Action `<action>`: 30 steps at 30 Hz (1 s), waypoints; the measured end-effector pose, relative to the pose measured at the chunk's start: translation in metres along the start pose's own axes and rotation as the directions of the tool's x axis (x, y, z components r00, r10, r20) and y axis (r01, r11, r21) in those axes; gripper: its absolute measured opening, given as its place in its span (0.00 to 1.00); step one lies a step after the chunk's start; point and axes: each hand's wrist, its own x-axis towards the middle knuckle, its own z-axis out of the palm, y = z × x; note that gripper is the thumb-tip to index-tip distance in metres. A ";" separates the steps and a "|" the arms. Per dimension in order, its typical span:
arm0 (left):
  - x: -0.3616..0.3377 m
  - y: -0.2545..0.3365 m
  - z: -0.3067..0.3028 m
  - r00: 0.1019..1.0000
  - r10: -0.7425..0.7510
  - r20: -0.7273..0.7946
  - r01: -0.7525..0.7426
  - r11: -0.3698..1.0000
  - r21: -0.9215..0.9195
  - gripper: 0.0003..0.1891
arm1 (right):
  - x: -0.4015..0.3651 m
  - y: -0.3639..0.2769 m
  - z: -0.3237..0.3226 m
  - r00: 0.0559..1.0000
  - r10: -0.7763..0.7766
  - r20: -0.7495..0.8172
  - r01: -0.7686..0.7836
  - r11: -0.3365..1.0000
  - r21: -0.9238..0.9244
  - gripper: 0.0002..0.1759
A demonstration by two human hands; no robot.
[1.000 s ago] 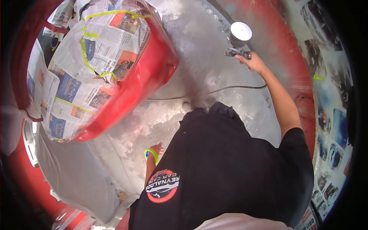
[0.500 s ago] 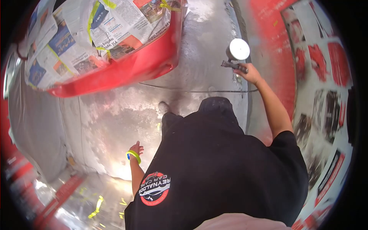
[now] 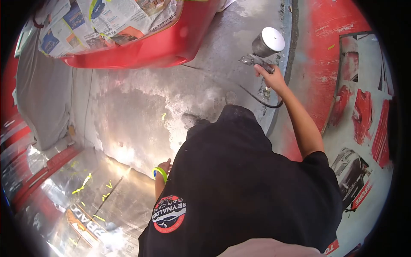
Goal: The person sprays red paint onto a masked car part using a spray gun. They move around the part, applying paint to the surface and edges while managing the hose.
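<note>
Right hand (image 3: 269, 78): fingers closed around the handle of a spray gun (image 3: 257, 61), arm stretched forward and to the right, well away from the body. Spray gun: metal body, held upright above the floor near the wall, with a round silver cup (image 3: 268, 42) mounted on top, lid facing the camera. Hose (image 3: 262, 102): dark, runs from below the grip and curves down behind the person's body. Left hand (image 3: 164, 164): hangs low at the person's side, mostly hidden by the torso; whether its fingers are spread or curled cannot be told, and nothing shows in it. Wristband (image 3: 160, 172): yellow-green, on the left wrist. Shirt (image 3: 239, 184): black, with a round red-and-white badge (image 3: 169, 213) at the left side. Floor (image 3: 141, 107): grey concrete, stained and dusted pale. Car panel (image 3: 171, 47): glossy red, upper left, well apart from the gun. Newspaper (image 3: 115, 21): covers the car above the red panel, edged with yellow-green tape. Wall (image 3: 325, 55): at right, oversprayed red, with pictures stuck on it. Plastic sheeting (image 3: 64, 201): shiny, lower left, flecked with tape scraps.
</note>
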 end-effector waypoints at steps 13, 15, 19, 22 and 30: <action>-0.078 0.210 -0.125 0.947 -0.319 -0.047 0.170 0.616 -0.769 0.29 | -0.008 -0.059 0.005 0.944 -0.265 0.197 0.219 0.949 0.228 0.26; -0.068 0.193 -0.098 0.939 -0.344 0.013 0.250 0.656 -0.712 0.29 | -0.014 -0.068 0.004 0.929 -0.291 0.227 0.226 0.934 0.276 0.25; -0.039 0.152 -0.058 0.874 -0.442 0.201 0.474 0.686 -0.552 0.29 | -0.020 -0.076 0.007 0.924 -0.293 0.247 0.203 0.921 0.333 0.24; -0.037 0.148 -0.064 0.842 -0.487 0.232 0.526 0.649 -0.550 0.29 | -0.017 -0.068 0.011 0.920 -0.291 0.263 0.173 0.902 0.395 0.25; -0.070 0.215 -0.137 0.941 -0.322 -0.107 0.137 0.650 -0.748 0.30 | 0.036 -0.007 0.029 0.998 0.002 0.057 -0.003 1.000 0.021 0.28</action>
